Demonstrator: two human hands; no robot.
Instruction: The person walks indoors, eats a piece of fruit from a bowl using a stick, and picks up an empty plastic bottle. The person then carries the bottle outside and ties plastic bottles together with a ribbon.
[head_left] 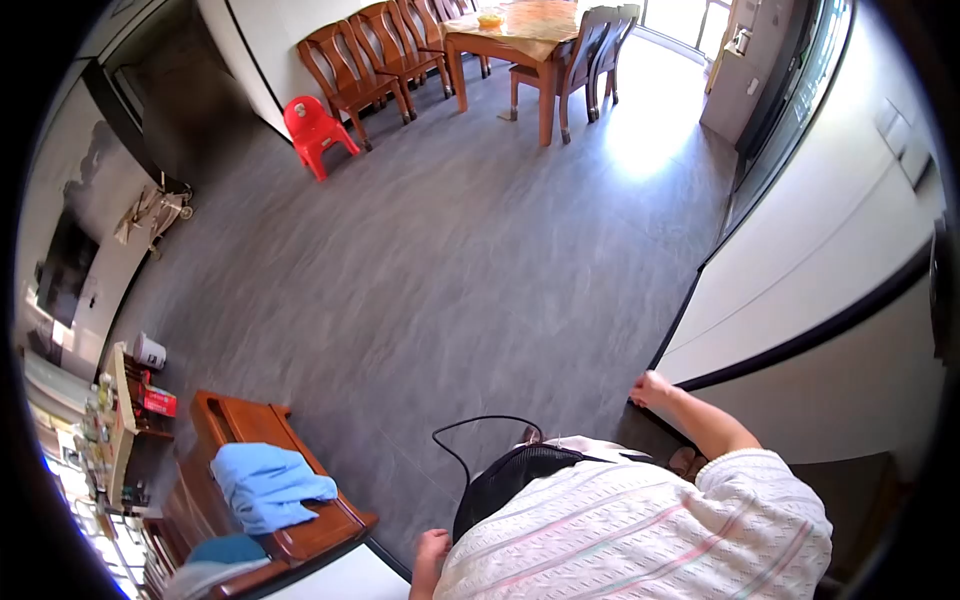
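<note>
My right hand (652,388) hangs out in front on the right, its fingers loosely curled with nothing visible in them. It is near the foot of the white wall panel (740,310). Low in the view, my left hand (433,543) is beside my body, fingers curled in and no object showing. A black mesh bag (510,480) lies against my front, and a black cord (447,432) loops out from it over the floor. Left of my left hand, a light blue cloth (268,485) drapes over a brown wooden seat (325,495).
Grey floor (430,260) stretches ahead. A red plastic child's chair (316,133) stands before wooden chairs (350,85) and a covered dining table (510,35). Along the left are a folded stroller (155,212), a white bucket (150,351) and a cluttered low table (122,420).
</note>
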